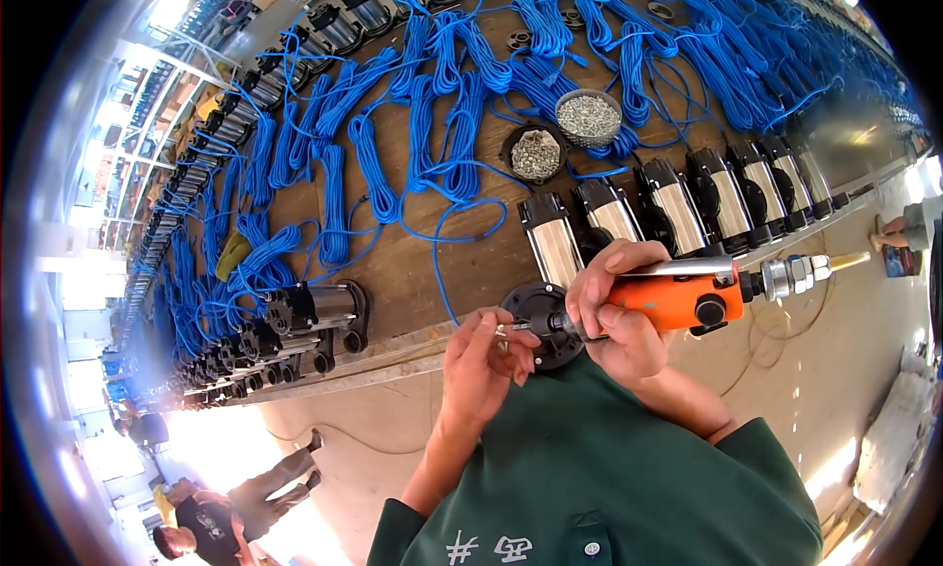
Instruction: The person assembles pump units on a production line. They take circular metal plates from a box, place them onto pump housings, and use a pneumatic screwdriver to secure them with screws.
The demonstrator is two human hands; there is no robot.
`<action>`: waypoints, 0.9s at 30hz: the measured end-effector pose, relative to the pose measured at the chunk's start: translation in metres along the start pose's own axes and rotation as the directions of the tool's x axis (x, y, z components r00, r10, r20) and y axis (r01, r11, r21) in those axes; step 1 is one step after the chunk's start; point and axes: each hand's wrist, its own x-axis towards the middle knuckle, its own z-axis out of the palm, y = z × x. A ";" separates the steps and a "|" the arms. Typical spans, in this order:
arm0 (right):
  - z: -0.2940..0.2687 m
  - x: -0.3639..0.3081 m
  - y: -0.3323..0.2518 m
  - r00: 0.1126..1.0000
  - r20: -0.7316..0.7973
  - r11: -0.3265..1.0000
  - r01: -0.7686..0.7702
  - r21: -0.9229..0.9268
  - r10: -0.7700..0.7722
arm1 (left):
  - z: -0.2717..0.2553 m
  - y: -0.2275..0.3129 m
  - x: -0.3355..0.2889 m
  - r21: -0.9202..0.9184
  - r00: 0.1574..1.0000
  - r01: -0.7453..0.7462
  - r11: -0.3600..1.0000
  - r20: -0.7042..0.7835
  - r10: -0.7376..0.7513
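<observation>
My right hand (629, 335) is wrapped round an orange air screwdriver (673, 303), which lies sideways with its bit toward the left. A hose fitting (794, 275) sticks out at the driver's right end. My left hand (473, 375) is closed, pinching small silver screws (503, 334) at the bit's tip. Whether a screw sits on the bit I cannot tell. Right behind the fingers is a round black flange (530, 299) at the table's near edge, partly covered by both hands. A silver motor with a black end (552, 242) stands just beyond it.
A dark bowl (511, 165) and a metal bowl (618, 124) hold small silver parts. Bundles of blue cable (422, 124) spread over the wooden table (408, 262). Motors line both sides, including one lying at the left (319, 309). A person (211, 522) is at lower left.
</observation>
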 end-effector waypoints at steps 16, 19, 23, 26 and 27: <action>-0.002 0.001 0.007 0.996 0.082 0.994 0.053 -0.100 -0.045 | 0.012 0.009 0.005 0.043 0.998 0.067 0.997 0.006 -0.067; -0.005 0.007 0.012 0.983 0.158 0.992 0.102 -0.068 -0.090 | 0.007 0.015 0.009 0.262 1.000 0.009 0.965 -0.028 -0.001; -0.011 0.008 0.026 0.996 0.088 0.987 0.011 -0.158 0.003 | -0.009 0.018 0.030 0.653 0.977 -0.206 0.729 0.100 0.187; -0.012 0.007 0.035 0.992 0.037 0.954 -0.109 -0.278 0.124 | -0.018 0.016 0.040 0.778 0.974 -0.224 0.586 0.155 0.167; -0.013 0.007 0.039 0.989 0.023 0.936 -0.129 -0.329 0.145 | -0.020 0.017 0.042 0.778 0.973 -0.227 0.586 0.161 0.163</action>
